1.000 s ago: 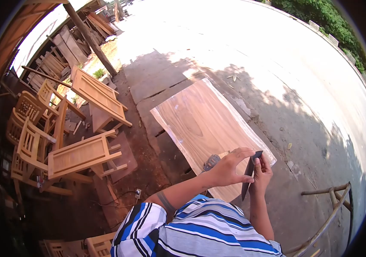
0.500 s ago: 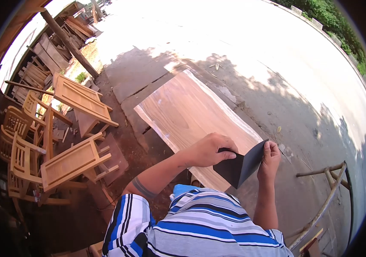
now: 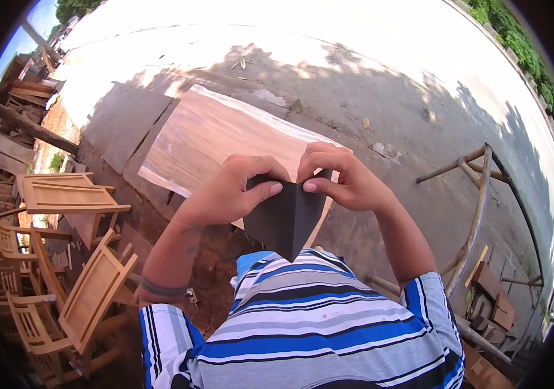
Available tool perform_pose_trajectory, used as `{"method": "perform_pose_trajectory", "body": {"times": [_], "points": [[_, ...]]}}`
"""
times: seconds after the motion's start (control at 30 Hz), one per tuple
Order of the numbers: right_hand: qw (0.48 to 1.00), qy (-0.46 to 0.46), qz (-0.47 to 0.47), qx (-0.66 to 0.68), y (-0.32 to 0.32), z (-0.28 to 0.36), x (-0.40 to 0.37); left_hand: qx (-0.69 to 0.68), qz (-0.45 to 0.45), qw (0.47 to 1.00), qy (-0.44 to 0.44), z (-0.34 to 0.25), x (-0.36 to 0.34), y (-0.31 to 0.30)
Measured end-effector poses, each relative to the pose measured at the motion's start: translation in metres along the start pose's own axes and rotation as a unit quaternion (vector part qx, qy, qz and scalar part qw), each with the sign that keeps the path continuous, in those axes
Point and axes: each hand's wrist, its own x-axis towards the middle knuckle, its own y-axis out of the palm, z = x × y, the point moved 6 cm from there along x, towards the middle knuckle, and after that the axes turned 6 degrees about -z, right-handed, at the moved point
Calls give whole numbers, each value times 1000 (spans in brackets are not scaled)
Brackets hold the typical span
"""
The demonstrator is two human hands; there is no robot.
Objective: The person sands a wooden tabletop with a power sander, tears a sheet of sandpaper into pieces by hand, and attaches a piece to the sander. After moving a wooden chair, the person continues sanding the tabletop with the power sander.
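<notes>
A dark grey sheet of sandpaper (image 3: 292, 223) hangs in front of my chest, with a crease down its middle. My left hand (image 3: 241, 187) pinches its top edge just left of the crease, between thumb and fingers. On the other side of the crease, my right hand (image 3: 342, 176) grips the same edge in a pinch. The two hands are close together, thumbs nearly meeting. Below and beyond them lies a wide wooden slab (image 3: 202, 139) with a pale, uneven far edge. My hands and the sheet cover part of its near side.
Wooden chairs (image 3: 34, 321) and panelled wooden frames (image 3: 72, 194) crowd the left. A pole frame (image 3: 475, 214) stands at the right, with wood scraps (image 3: 494, 295) by it. Stacked lumber (image 3: 30, 97) is at the far left. Concrete ground (image 3: 381, 97) stretches beyond the slab.
My right hand has moved left from the sheet's far edge to its crease, and my left hand has shifted left and down slightly. The view has turned right.
</notes>
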Motion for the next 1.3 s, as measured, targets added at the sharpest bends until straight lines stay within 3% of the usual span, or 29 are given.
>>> {"method": "perform_pose_trajectory", "body": {"times": [0.17,0.37,0.77,0.93,1.3], "points": [[998,48,31,25,15,-1,0,46,7,998,43,3,-5,7],[997,6,52,-48,24,7,3,87,-11,996,27,1,-12,6],[998,6,43,-46,31,9,3,121,-31,992,31,0,-21,6],[997,-44,28,-54,30,15,5,123,-26,991,33,-4,-22,5],[992,-112,-65,-1,29,22,7,-144,-72,983,-91,16,-30,2]]}}
